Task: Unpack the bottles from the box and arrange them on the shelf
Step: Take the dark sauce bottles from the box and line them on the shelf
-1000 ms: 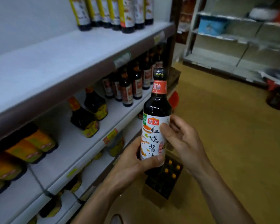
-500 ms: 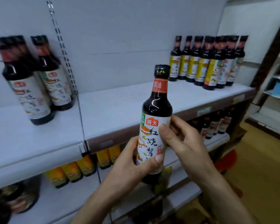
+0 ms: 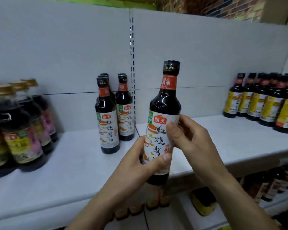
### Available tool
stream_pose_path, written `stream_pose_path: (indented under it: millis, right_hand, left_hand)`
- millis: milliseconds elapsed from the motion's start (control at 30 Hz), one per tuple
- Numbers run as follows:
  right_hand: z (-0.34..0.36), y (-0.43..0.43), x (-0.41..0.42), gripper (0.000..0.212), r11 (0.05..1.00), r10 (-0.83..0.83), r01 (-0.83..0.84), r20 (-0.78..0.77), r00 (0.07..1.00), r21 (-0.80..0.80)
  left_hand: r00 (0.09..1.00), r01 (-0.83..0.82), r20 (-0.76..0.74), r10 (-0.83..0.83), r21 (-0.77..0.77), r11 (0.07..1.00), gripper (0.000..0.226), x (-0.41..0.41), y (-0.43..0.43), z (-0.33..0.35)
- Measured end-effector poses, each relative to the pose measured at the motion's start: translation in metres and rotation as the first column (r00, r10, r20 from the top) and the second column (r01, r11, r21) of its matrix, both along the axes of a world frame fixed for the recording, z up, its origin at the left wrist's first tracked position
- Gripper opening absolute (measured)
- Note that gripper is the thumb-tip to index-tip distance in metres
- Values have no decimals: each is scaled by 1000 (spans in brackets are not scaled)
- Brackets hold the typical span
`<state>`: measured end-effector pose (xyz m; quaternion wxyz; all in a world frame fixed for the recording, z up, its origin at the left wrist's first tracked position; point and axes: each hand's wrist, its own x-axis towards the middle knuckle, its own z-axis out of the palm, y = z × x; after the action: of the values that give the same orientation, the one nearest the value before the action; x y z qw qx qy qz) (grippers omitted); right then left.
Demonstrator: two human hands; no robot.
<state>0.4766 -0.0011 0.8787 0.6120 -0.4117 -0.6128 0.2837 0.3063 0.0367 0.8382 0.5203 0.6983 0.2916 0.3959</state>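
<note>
I hold a dark soy sauce bottle (image 3: pixel 165 105) upright in front of the white shelf (image 3: pixel 73 163). It has a white label, an orange neck band and a black cap. My left hand (image 3: pixel 140 165) grips its lower body from the left, thumb across the label. My right hand (image 3: pixel 189 138) grips the label from the right. Several matching bottles (image 3: pixel 108 117) stand on the shelf just left of the one I hold. The box is out of view.
Larger gold-capped bottles (image 3: pixel 20 127) crowd the shelf's left end. Yellow-labelled dark bottles (image 3: pixel 264 103) stand in a row at the right end. A slotted upright (image 3: pixel 132 63) divides the back panel. A lower shelf (image 3: pixel 239 208) holds more bottles.
The view has swung left and up along the shelf. The matching bottles now stand close beside the held bottle. Both hands keep the same grip.
</note>
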Motion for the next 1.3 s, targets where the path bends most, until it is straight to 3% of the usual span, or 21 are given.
stream_pose_path:
  millis: [200,500,1067,1233,1300]
  right_hand:
    - [2,32,-24,39,998,50,-50,0,999,34]
    - [-10,77,-22,45,989,141,-138,36,989,-59]
    - [-27,131,-14,52,954,275,-266,54,960,-139]
    - [-31,133,-13,58,954,268,-247,113,957,-167]
    - [-29,133,-14,55,961,243,-216,153,958,-175]
  left_hand:
    - [997,-70,10,70,-34,997,53,-23,27,6]
    - [990,-127,48,129,-52,991,49,-17,56,-13]
    - [929,-371,-33,370,-67,926,49,-5,88,-24]
    - [910,-363,-205,361,29,931,53,-14,82,-13]
    - [852,-418,-290,435,122,900,51,-22,76,-10]
